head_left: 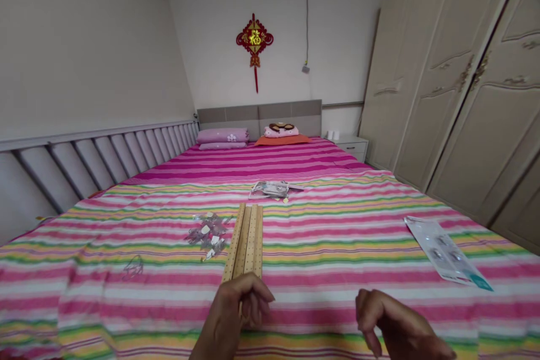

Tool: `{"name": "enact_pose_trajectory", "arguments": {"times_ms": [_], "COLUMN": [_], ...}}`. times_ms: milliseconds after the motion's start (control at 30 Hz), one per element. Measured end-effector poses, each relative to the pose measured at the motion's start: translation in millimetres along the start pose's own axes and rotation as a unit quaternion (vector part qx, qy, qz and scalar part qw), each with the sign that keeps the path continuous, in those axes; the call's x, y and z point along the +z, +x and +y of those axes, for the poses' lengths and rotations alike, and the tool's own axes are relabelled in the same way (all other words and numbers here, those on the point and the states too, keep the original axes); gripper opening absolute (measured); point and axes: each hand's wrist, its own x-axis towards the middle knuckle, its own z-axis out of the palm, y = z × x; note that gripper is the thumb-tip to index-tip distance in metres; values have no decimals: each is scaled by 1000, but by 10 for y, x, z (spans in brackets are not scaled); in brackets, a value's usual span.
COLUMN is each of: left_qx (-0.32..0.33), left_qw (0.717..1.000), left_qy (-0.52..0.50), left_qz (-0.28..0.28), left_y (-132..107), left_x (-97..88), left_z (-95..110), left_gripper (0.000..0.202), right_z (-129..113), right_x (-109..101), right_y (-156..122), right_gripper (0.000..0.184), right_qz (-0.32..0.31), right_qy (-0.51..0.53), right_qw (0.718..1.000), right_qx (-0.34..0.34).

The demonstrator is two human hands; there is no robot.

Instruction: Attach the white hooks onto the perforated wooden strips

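Note:
Several long pale wooden strips with rows of small holes (pixel 246 239) lie side by side, pointing away from me on the striped bedspread. My left hand (pixel 240 304) is over their near end with its fingers curled in. A thin sliver of wood shows by those fingers, but the hand hides what they grip. To the right, my right hand (pixel 394 323) hovers above the bedspread, loosely bent, thumb apart from the fingers, with nothing visible in it. Left of the strips is a scattered pile of small clear packets and white bits (pixel 208 232).
A clear plastic package (pixel 445 253) lies on the right of the bed. Beyond the strips sits another clear bag with small parts (pixel 272 189). A thin tangled loop (pixel 134 267) rests at left. A padded rail (pixel 105 160) borders the left side; wardrobes (pixel 455 95) stand right.

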Motion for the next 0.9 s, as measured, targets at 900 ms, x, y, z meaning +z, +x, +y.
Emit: {"name": "enact_pose_trajectory", "arguments": {"times_ms": [900], "left_qx": [-86], "left_qw": [938], "left_qy": [131], "left_qz": [308], "left_y": [345], "left_x": [-797], "left_z": [-1264], "left_gripper": [37], "right_z": [1893], "right_x": [1157], "right_y": [198], "right_gripper": [51], "right_qz": [-81], "right_qy": [98], "right_qw": [925], "right_qx": [358]}}
